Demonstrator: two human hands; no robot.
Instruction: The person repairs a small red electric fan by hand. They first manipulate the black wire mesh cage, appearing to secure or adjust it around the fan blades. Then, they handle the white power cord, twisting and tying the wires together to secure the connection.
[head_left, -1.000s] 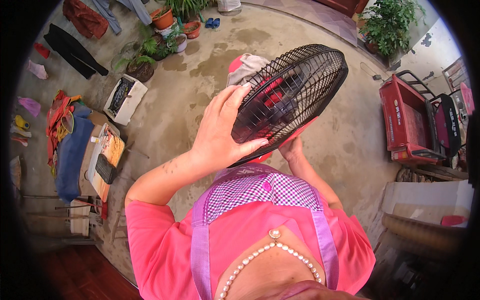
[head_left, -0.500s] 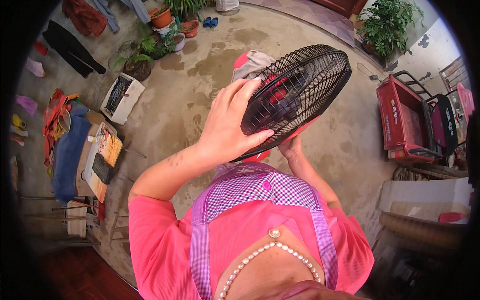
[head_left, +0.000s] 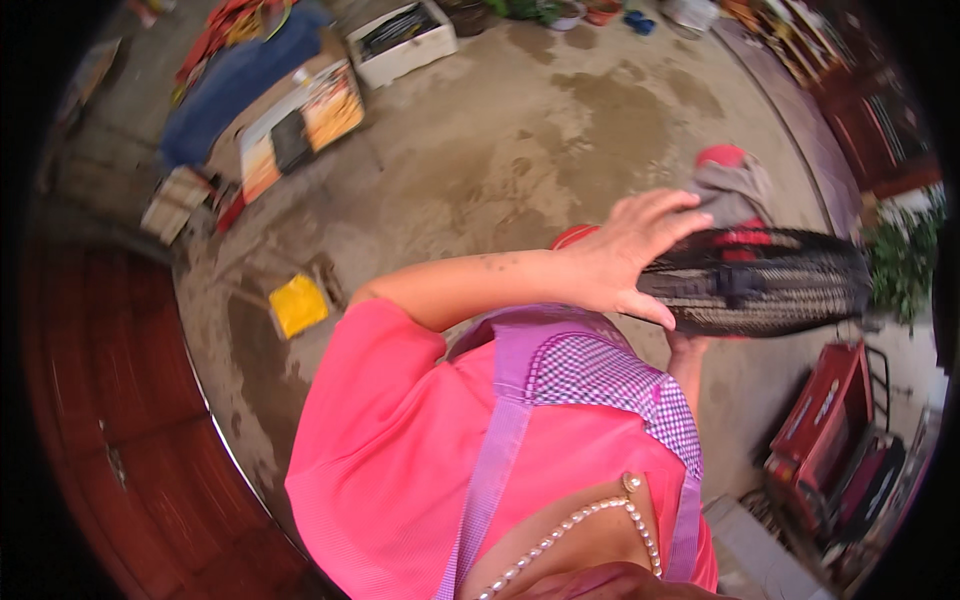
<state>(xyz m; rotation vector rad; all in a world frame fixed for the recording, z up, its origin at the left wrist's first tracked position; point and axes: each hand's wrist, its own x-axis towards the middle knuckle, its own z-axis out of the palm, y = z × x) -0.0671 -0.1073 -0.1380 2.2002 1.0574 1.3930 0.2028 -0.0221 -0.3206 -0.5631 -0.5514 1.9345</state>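
Note:
An electric fan (head_left: 790, 285), with a round black wire cage and red parts, is held before me at the right, its cage seen nearly edge-on. My left hand (head_left: 635, 250) grips the cage's near left edge, thumb on the near side and fingers spread over the far side. Below the cage is my right hand (head_left: 686, 346), its fingers mostly hidden behind the fan. Just beyond the cage, a grey cloth (head_left: 735, 190) hangs over something red; whether that belongs to the fan I cannot tell.
At the left are red-brown doors (head_left: 110, 380), a low seat with a yellow top (head_left: 298, 305) and a small table (head_left: 300, 125). A white box (head_left: 405, 45) stands farther off. A red cart (head_left: 825, 405) is at the right. Damp patches mark the concrete floor (head_left: 450, 190).
My view has turned toward the left, bringing the doors and yellow seat into sight. The fan now appears farther right, its cage more level. My left hand stays on the cage.

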